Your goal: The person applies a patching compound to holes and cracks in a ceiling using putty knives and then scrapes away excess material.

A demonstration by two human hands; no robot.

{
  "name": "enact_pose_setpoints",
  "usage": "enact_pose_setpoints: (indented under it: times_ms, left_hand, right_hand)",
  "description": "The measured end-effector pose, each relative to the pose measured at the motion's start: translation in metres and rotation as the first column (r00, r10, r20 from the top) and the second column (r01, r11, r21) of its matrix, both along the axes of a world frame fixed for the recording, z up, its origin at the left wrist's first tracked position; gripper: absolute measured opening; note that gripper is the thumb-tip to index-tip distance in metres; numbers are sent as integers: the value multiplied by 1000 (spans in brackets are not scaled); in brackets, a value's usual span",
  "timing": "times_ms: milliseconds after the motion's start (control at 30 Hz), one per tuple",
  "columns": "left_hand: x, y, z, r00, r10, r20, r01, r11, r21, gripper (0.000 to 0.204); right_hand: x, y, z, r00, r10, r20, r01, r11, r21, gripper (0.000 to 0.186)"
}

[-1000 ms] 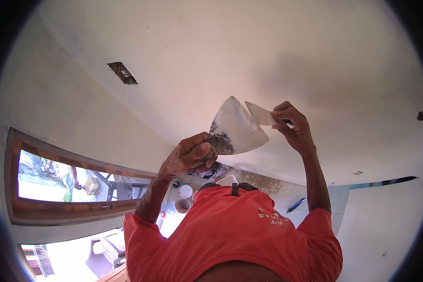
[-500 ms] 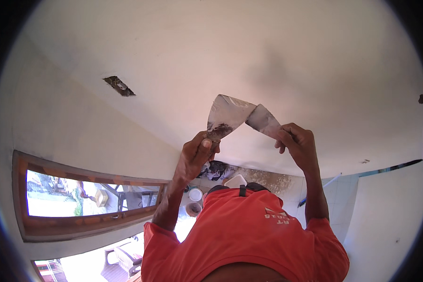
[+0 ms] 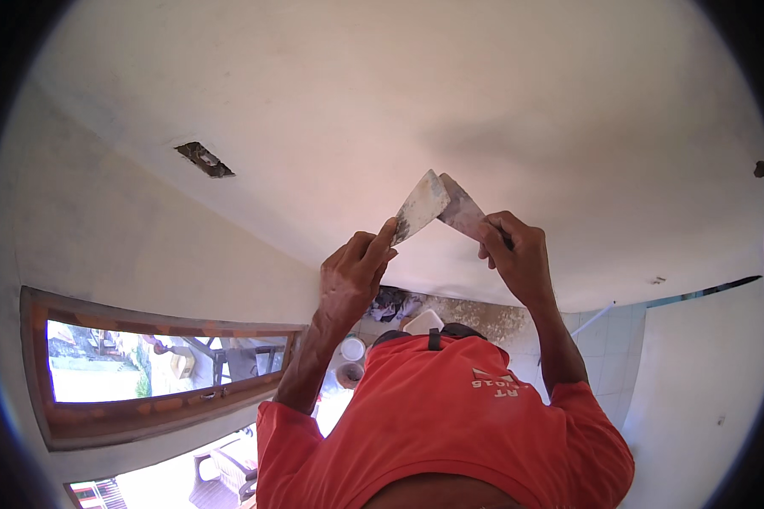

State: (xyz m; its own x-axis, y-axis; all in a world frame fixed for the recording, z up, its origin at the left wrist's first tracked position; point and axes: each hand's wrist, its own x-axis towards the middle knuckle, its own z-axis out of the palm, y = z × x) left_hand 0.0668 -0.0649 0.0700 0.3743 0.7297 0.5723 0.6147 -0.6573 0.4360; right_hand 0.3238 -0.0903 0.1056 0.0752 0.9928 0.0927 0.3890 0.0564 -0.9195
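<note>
My left hand (image 3: 354,267) is closed round the handle of a wide putty knife (image 3: 422,206), its metal blade smeared with pale filler and dark stains near the handle. A second putty knife (image 3: 461,209) is gripped in my right hand (image 3: 514,251), fingers wrapped round its handle. The two blades lean toward each other and meet near their tips, forming a peak. Both handles are mostly hidden by my fingers. Beyond the blades stands a pale, smooth wall (image 3: 314,110).
A rectangular cut-out (image 3: 204,159) opens in the wall at left. Below it is a wood-framed window (image 3: 170,411). On the floor by my feet are a white container (image 3: 424,322), round buckets (image 3: 352,349) and a dark cloth heap (image 3: 390,304). A white panel (image 3: 696,382) stands at right.
The left putty knife has turned, so its blade now shows narrower and steeper. My right hand has come slightly left and up, its blade tilting more upright against the other.
</note>
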Motion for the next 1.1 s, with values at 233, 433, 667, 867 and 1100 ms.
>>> enact_pose_setpoints:
  times_ms: [233,433,667,867,1100]
  left_hand:
    - [-7,4,-16,993,45,110,-36,996,-83,28]
    - [-5,-8,0,704,195,683,415,668,-618,34]
    - [10,-24,-8,880,89,466,290,678,-676,26]
    - [13,-19,-43,967,-40,251,81,985,-155,25]
    - [4,-27,-5,779,232,583,293,687,-665,27]
  right_hand:
    - [-3,1,-12,971,173,-163,-150,978,146,16]
    - [5,14,-35,972,126,-199,-123,992,26,18]
    - [-11,10,-33,982,75,-172,-75,997,7,18]
    - [-32,7,-11,956,162,-243,-144,985,92,19]
    - [-5,9,-53,967,47,-251,-64,996,-62,20]
